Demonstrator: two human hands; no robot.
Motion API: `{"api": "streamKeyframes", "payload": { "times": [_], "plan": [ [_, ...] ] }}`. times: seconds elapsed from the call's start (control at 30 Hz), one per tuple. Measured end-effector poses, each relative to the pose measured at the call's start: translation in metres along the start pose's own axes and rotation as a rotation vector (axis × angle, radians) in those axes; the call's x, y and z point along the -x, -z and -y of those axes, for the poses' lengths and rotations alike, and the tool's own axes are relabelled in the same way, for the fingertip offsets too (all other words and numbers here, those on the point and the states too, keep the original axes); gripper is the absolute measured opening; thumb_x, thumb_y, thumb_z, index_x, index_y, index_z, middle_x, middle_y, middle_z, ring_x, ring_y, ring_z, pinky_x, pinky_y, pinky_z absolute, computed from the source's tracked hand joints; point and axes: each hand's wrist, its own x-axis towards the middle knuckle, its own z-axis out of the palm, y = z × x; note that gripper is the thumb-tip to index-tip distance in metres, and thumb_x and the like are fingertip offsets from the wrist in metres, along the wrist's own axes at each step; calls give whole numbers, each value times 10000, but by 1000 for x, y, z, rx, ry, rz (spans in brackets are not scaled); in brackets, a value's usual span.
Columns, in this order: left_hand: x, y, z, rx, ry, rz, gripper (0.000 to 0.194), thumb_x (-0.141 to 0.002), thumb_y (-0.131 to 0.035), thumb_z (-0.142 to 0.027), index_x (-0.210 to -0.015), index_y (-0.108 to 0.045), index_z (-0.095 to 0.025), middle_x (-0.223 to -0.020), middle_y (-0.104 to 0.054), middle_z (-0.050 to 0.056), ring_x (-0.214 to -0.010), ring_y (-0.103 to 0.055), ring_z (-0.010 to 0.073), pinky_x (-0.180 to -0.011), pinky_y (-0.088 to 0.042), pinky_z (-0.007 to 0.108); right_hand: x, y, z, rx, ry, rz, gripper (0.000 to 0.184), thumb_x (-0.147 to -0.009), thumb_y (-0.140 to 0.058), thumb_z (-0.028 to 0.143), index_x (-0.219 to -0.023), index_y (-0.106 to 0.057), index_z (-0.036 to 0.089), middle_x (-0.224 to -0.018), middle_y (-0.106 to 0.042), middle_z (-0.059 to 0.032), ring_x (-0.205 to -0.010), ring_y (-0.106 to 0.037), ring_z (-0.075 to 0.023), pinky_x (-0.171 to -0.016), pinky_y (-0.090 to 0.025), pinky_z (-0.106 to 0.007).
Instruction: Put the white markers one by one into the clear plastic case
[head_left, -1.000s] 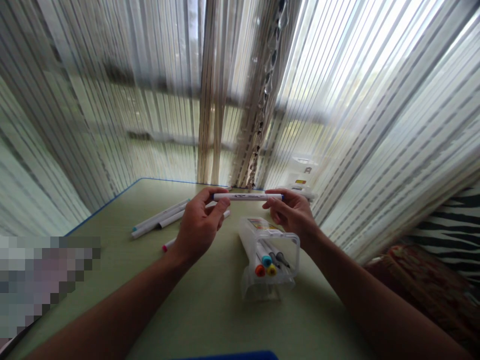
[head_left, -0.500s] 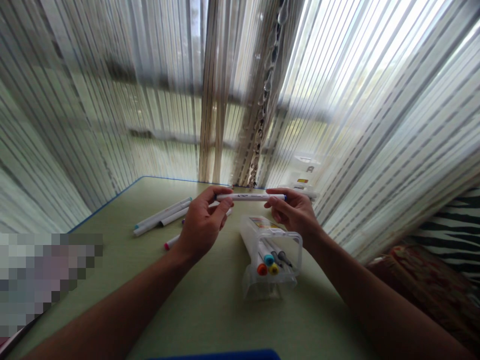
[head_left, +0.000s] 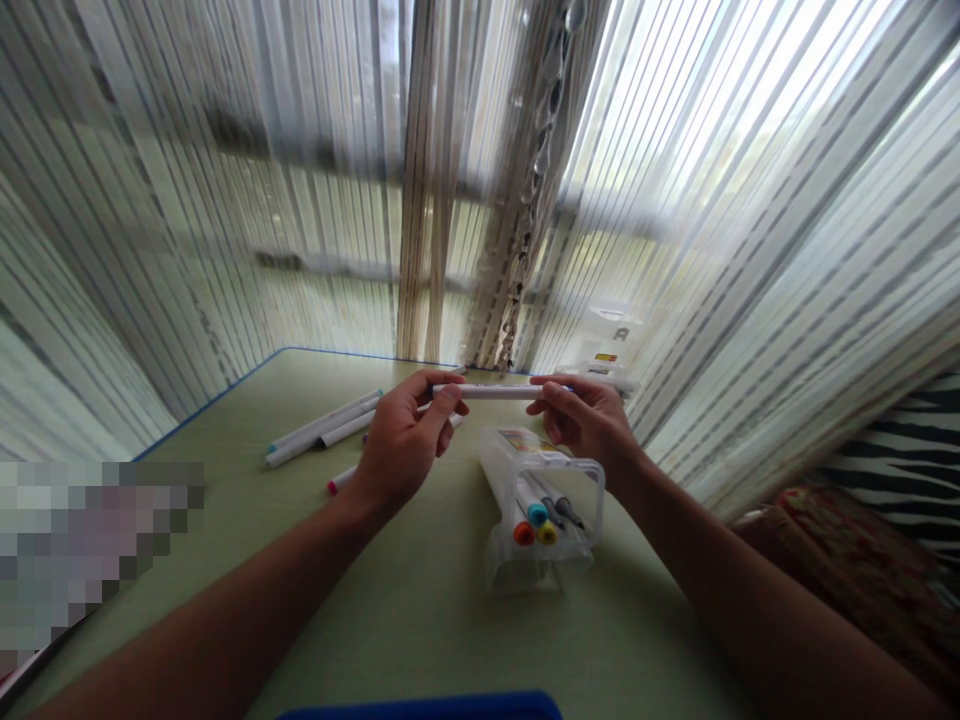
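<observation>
A white marker (head_left: 499,392) is held level above the table, one end in each hand. My left hand (head_left: 409,430) pinches its left end between thumb and fingers. At the other end, my right hand (head_left: 585,415) grips it the same way, and a bit of blue shows there. Below and between the hands lies a clear plastic case (head_left: 495,465), its open end toward me. Inside are several markers, with orange (head_left: 523,533), blue and yellow ends showing. Left of my left hand, several white markers (head_left: 322,425) lie on the table, partly hidden by that hand.
The pale green table (head_left: 390,610) has a blue edge. String curtains (head_left: 337,200) hang behind it before a window. A clear plastic container (head_left: 600,372) stands at the back right. A blue object (head_left: 427,708) shows at the near edge. Zebra-striped fabric (head_left: 900,460) is at right.
The marker has been rolled slightly between the fingers, so its printed side has turned mostly upward out of sight. Both hands keep their hold in nearly the same place.
</observation>
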Motion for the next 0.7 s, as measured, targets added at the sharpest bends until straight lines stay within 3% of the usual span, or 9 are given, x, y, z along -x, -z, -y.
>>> {"api": "streamKeyframes", "payload": {
  "times": [0.7],
  "plan": [
    [-1,1,-1,157,53,-19,273,-912,-581,-322,-1028,-674,-94,-710,-668,47,-426,-493,85,-408,-359,221,-3,3,3,-99,-78,27,272,-772,-734,387,-916,-788,163,-685,-763,-64,-368,-507,-81,-343,-291,-206]
  ]
}}
